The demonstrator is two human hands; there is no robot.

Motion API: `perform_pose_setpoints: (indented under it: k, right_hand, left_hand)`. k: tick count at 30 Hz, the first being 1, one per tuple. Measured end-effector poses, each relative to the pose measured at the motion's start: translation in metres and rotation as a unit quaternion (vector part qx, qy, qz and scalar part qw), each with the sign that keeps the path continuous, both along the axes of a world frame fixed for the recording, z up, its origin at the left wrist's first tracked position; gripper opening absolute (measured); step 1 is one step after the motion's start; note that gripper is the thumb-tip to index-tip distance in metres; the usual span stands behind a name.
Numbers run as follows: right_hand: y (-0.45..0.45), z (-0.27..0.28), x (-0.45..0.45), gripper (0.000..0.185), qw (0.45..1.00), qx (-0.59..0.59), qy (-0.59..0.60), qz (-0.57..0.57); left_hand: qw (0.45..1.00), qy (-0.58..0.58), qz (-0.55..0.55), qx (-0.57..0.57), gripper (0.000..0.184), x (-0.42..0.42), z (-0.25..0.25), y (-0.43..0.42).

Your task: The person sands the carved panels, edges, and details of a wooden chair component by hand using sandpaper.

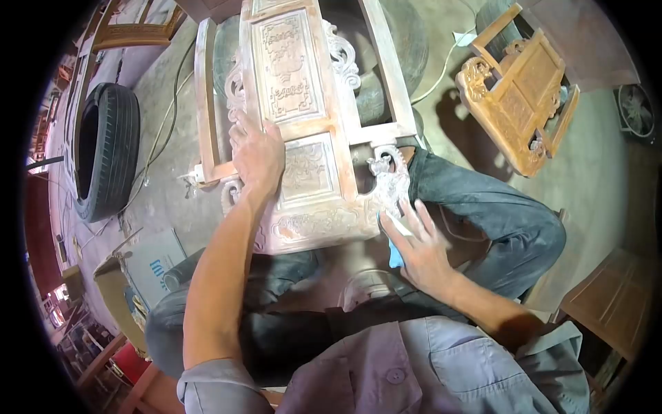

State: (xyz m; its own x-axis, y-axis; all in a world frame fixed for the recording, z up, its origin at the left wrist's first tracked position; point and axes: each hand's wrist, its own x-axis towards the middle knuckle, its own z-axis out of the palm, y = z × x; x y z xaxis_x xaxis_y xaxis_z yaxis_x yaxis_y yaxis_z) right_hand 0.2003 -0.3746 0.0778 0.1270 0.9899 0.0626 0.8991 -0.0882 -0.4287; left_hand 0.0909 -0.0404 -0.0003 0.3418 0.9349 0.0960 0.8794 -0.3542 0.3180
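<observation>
A carved wooden chair back (296, 165), pale with dust, lies tilted across my lap and over a tire. My left hand (258, 155) grips its left upright, thumb on the front face and fingers over the scrolled edge. Against the lower right corner, beside the openwork carving (389, 176), is my right hand (427, 252). It holds a folded blue-and-white sheet (396, 254) that looks like sandpaper, pinched at the thumb side. The other fingers of that hand are spread and slightly blurred near the carving. Part of the sheet is hidden by the hand.
A tire (107, 152) stands at the left, with cables (165, 124) on the floor. Another carved chair back (520, 100), golden brown, is at the upper right near a fan (634, 105). An open cardboard box (114, 293) sits lower left, a wooden panel (610, 300) lower right.
</observation>
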Motion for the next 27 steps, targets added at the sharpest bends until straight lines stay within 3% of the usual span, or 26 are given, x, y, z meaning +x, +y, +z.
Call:
perform_pose_setpoints:
  k: [3,8,12,19,27]
  right_hand:
    - [0.012,-0.013,-0.003,0.09,0.999,0.009,0.037,-0.024]
    - [-0.012,-0.015,-0.012,0.093,1.0,-0.008,-0.006,-0.018]
    - [0.014,0.0,0.009,0.088,0.999,-0.039,-0.005,0.005]
    - [-0.009,0.0,0.052,0.072,0.986,-0.021,0.0,0.163]
    - [-0.009,-0.008,-0.001,0.084,0.996,-0.026,0.058,0.063]
  left_hand:
    - [1.0,0.004,-0.011,0.026,0.076,-0.001,-0.002,0.003]
    - [1.0,-0.022,0.001,-0.02,0.076,-0.002,0.002,-0.001]
    - [1.0,-0.019,-0.012,0.02,0.075,-0.003,-0.004,0.0]
    - [0.999,-0.006,-0.019,0.026,0.075,-0.003,-0.005,0.002]
    - [1.0,0.004,-0.005,0.008,0.076,0.0,0.001,0.0]
